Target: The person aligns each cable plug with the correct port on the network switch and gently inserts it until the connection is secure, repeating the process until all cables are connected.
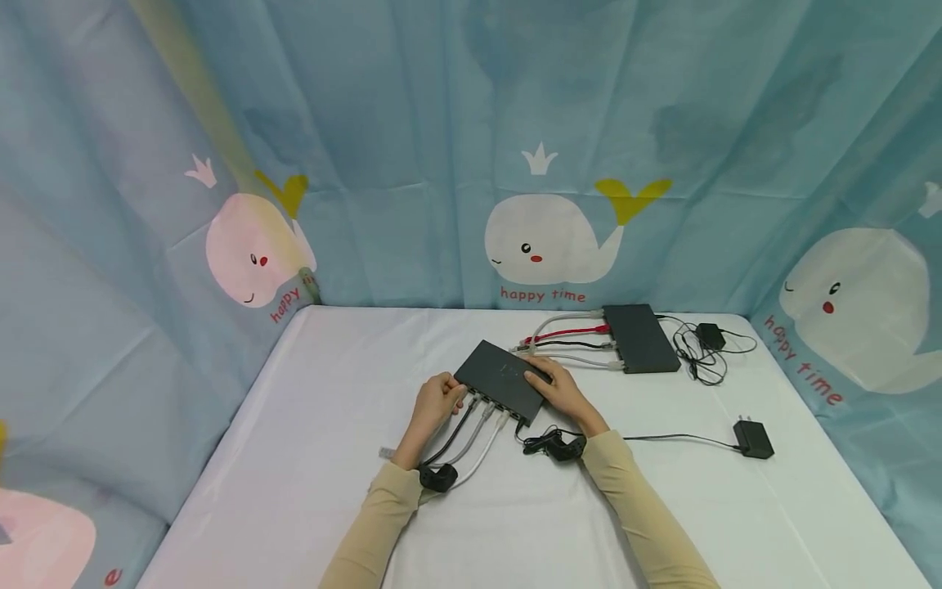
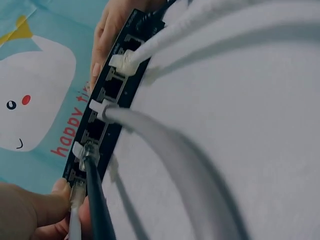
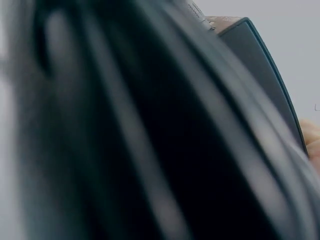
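Observation:
A black network switch [image 1: 496, 372] is held tilted, its row of ports facing the near side. My left hand [image 1: 434, 402] is at its left end, thumb and fingers pinching the clear plug [image 2: 77, 194] of a thin white network cable at the end port. Black [image 2: 95, 192], grey [image 2: 150, 132] and white [image 2: 175, 35] network cables are plugged in further along the row. My right hand [image 1: 561, 388] grips the switch's right end, thumb on top. In the right wrist view a blurred dark shape covers most of the picture; the switch's edge [image 3: 265, 70] shows beyond it.
A second black switch [image 1: 642, 338] lies at the back right, with grey, red and black cables leading left. Beside it are a coiled cord and a power adapter [image 1: 710, 335]. Another adapter [image 1: 754, 438] lies at the right, its cord [image 1: 677, 436] running under my right wrist.

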The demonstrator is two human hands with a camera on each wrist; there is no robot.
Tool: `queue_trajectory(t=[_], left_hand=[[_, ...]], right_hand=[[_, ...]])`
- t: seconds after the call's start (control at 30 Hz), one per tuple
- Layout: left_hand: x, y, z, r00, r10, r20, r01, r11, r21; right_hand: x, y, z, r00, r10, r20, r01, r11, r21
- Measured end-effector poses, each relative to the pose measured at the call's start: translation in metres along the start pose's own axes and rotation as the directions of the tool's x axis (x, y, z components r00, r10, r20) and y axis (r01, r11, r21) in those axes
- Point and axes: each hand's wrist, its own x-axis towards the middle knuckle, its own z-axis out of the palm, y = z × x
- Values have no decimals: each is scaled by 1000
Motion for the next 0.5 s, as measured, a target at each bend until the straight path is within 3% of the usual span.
queue_trajectory(t=[0.27, 0.5], left_hand=[[-2, -2, -3, 999, 5, 50, -4, 1000, -17], [-4, -4, -6, 997, 10, 79, -8, 1000, -23]], right_hand=[[1, -1, 0, 1000, 9, 13, -9, 1000, -22], [-3, 0, 2, 998, -64, -13, 63, 998, -31]])
